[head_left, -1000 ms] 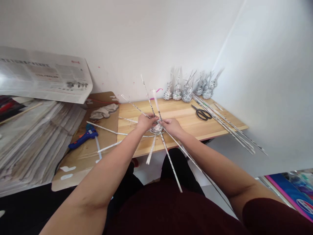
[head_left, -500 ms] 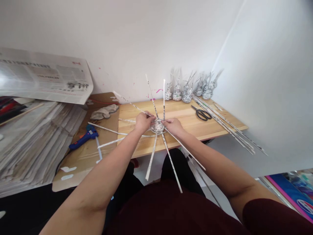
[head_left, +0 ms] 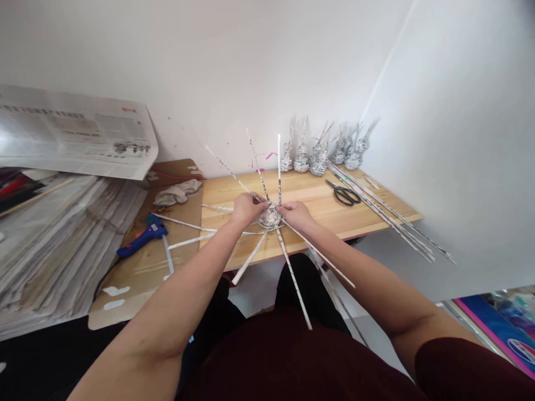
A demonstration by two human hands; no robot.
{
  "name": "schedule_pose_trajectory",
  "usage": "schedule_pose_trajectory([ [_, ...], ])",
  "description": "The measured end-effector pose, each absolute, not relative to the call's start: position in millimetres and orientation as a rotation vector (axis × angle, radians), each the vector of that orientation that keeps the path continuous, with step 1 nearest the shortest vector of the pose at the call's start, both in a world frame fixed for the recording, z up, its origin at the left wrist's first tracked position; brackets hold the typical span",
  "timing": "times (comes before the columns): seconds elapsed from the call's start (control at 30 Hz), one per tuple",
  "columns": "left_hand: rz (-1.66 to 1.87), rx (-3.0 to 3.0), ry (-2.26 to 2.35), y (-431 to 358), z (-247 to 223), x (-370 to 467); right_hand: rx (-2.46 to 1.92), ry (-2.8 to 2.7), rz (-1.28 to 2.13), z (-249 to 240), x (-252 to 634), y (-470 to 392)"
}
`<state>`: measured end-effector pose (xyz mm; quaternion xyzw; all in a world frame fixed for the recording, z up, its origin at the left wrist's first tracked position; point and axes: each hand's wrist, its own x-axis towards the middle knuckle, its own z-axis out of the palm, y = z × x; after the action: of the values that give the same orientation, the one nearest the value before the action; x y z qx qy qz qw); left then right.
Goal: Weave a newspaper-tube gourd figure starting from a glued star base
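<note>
Between my hands is a round woven base [head_left: 270,218] of rolled newspaper, with several paper sticks [head_left: 293,278] spreading out from it like spokes. My left hand [head_left: 247,208] is closed at the base's upper left edge, its fingers pinching the woven paper near a stick [head_left: 228,170] that slants up and left. My right hand [head_left: 296,215] pinches the upper right edge, thumb and forefinger close to the upright stick [head_left: 280,167]. The base is held just above the front part of the wooden board [head_left: 234,189]. Fingertips partly cover the weave.
Black-handled scissors [head_left: 346,195] and long paper sticks [head_left: 380,209] lie on the right. Several woven gourd shapes [head_left: 318,161] line the wall. At left are a blue glue gun [head_left: 144,236], a glove [head_left: 178,192], a newspaper stack [head_left: 75,245] and a newspaper sheet [head_left: 79,133].
The upper left stick has swung toward upright, and the lower left spoke has shifted up and left. Both hands keep their pinch on the base, the left one slightly farther right.
</note>
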<state>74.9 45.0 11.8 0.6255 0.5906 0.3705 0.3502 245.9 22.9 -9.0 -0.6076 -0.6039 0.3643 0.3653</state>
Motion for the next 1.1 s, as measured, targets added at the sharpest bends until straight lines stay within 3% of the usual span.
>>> schedule_pose_trajectory([
  [0.6,0.951,1.794,1.570,48,8,81,-1.504,-1.491,1.024,-12,242,26],
  [1.1,1.032,1.483,1.605,53,6,82,-1.501,-1.518,0.964,-16,245,28],
])
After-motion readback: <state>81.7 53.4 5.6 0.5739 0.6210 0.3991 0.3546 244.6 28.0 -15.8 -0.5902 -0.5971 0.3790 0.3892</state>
